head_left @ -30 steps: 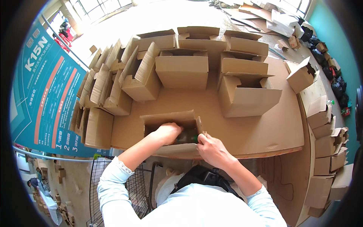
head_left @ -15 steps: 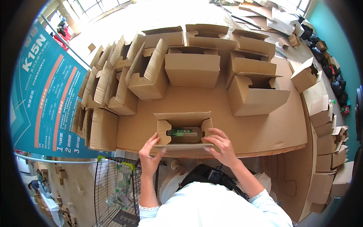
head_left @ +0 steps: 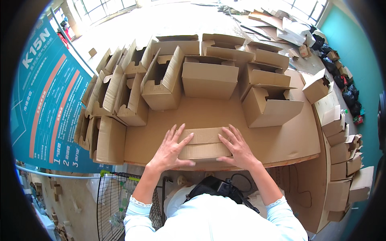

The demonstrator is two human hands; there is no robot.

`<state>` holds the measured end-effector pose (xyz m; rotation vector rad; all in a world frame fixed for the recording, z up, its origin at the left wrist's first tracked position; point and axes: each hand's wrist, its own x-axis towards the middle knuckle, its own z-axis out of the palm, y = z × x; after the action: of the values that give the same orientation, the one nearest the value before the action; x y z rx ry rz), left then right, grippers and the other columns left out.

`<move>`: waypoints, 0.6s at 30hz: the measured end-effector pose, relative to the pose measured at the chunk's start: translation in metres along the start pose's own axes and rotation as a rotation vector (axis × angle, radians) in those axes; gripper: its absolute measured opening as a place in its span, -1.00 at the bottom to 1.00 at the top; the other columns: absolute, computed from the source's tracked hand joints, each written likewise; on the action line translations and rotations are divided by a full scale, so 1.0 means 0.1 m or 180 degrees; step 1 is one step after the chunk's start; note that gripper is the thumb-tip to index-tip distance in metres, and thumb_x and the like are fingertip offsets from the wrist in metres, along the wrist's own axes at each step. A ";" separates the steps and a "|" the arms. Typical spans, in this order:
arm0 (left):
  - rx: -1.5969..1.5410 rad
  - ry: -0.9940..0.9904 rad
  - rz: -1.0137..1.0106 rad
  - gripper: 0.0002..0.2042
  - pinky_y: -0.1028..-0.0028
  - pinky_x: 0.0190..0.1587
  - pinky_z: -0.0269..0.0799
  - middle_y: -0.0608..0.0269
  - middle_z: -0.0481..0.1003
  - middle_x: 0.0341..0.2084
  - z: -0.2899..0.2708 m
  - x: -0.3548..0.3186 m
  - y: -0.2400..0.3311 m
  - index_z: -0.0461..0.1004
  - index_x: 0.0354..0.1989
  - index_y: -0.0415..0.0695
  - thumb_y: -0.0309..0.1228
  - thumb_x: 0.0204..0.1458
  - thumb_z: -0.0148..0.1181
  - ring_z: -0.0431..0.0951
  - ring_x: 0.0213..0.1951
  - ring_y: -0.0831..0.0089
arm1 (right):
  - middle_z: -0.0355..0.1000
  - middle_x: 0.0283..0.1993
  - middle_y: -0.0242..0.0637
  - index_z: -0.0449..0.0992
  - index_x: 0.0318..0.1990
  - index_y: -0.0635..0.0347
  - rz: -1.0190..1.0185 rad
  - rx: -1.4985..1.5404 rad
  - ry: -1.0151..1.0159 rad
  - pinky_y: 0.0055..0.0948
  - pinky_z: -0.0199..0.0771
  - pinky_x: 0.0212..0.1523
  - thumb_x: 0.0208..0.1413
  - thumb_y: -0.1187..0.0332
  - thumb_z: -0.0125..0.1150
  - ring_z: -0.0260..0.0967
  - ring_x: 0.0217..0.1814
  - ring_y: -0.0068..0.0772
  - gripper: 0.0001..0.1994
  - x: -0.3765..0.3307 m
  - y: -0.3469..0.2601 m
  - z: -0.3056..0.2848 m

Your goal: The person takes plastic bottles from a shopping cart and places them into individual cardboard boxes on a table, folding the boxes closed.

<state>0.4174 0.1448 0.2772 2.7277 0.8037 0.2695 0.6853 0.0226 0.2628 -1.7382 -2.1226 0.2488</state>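
Observation:
A small brown cardboard box [head_left: 205, 141] lies near the front edge of the cardboard-covered table [head_left: 217, 114], its top flaps folded down. My left hand [head_left: 171, 149] rests on its left end, fingers spread over the top and thumb along the near side. On the right end lies my right hand [head_left: 238, 148], also spread, its thumb on the near side. Both hands are open and touch the box from opposite ends. What is inside the box is hidden by the flaps.
Several open cardboard boxes [head_left: 210, 80] stand along the back and left of the table, with another open box [head_left: 273, 108] at the right. A black wire cart [head_left: 107, 201] holding plastic bottles stands at lower left. More boxes [head_left: 339, 197] line the right side.
The box's flaps were up, showing a clear bottle with a green label inside; now they are down over it. Both hands have shifted from the near flap onto the top.

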 end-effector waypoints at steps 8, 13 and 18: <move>-0.0293 -0.0560 -0.0175 0.09 0.01 0.29 0.20 -0.24 -0.01 0.28 0.06 0.18 -0.08 -0.01 0.42 0.15 -0.33 -0.39 0.54 0.10 0.30 -0.22 | -0.21 0.49 -0.01 0.03 0.41 -0.03 0.0153 -0.0201 -0.0609 0.05 0.12 0.36 -0.22 0.26 0.51 -0.11 0.46 0.22 -0.01 0.14 0.12 0.03; -0.0361 -0.0244 -0.0146 0.08 0.11 0.28 0.24 -0.27 -0.02 0.28 0.28 0.73 -0.21 0.02 0.41 0.14 -0.39 -0.41 0.55 0.12 0.29 -0.20 | -0.07 0.46 -0.09 0.07 0.39 0.07 0.0315 -0.0185 -0.0195 -0.01 0.18 0.34 -0.21 0.30 0.48 -0.01 0.43 0.12 -0.06 0.31 0.60 0.08; -0.0294 -0.0121 0.0090 0.07 0.13 0.25 0.29 -0.20 -0.09 0.35 0.43 1.56 -0.42 0.02 0.40 0.18 -0.42 -0.39 0.54 0.10 0.31 -0.20 | 0.07 0.41 -0.12 0.17 0.31 0.27 0.0592 -0.1407 0.0612 -0.09 0.03 0.41 -0.03 0.32 0.26 0.02 0.44 0.02 -0.30 0.57 1.02 0.19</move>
<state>0.5371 0.2555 0.2383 2.6511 0.7247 0.2536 0.7608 0.1023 0.2175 -2.1069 -1.9797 -0.3540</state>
